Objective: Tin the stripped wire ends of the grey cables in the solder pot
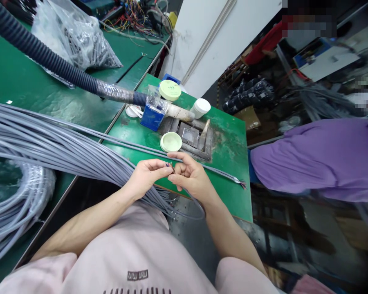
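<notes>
Cable end point(171, 165), a grey multi-core lead with its coloured inner wires bared, was pinched between both hands in the head view. Left hand point(147, 174) gripped the sheath just behind the stripped tip, fingers closed on it; right hand point(188, 176) was closed around the tip from the other side, thumb and forefinger on the thin wires. Judged light, limp and springy; the sheath looked smooth, so likely a bit slippery. Fine cores looked easy to bend or fray, so best held on the sheath close behind the strip, not on the cores.

Left of the left hand, a thick bundle of grey cables point(49, 143) ran across the green desk point(233, 163) and dropped past the hands toward the lap. Further left lay a cable coil point(15, 204). Just beyond the hands a finished cable point(208, 169) lay flat, and past it sat a solder pot point(188, 134) with a round lid point(171, 141) beside it. A corrugated hose point(49, 61) reached in from the far left.

Desk surface was firm and worn. Room was tight: a person in a purple sleeve point(313, 159) sat to the right of the right hand, well apart.
</notes>
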Available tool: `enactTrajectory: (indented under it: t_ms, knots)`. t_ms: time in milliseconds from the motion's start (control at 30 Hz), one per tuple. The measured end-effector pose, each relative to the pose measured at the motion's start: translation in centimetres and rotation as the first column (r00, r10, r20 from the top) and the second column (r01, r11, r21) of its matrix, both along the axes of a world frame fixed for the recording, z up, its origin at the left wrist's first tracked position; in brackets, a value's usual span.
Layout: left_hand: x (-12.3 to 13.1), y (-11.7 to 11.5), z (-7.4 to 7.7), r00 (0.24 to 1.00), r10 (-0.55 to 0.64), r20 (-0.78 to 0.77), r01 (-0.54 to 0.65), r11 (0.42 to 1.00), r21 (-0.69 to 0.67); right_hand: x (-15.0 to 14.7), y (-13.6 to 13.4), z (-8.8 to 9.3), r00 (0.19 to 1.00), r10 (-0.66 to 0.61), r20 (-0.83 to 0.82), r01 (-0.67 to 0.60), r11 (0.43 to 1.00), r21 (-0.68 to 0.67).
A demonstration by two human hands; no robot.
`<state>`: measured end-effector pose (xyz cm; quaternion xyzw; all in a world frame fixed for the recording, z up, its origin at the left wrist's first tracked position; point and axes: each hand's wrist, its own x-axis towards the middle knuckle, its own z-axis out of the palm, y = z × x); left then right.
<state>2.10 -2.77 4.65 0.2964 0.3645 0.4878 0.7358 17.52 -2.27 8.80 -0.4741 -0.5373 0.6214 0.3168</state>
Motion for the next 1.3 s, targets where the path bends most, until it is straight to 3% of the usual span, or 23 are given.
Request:
enactTrajectory:
  t_ms: [533,1300]
  knots:
    - [0.3,0.4,0.6,0.999,0.041,0.005,-0.041,0.998,-0.038,0.0,0.8,-0.8,0.996,-0.078,-0.041,0.074,0.993,-0.095]
    - [0.2,0.5,-0.3,0.999,0.041,-0.016,-0.042,0.998,-0.042,0.3,1.3,-1.5,0.991,-0.057,-0.117,0.034,0.981,-0.189]
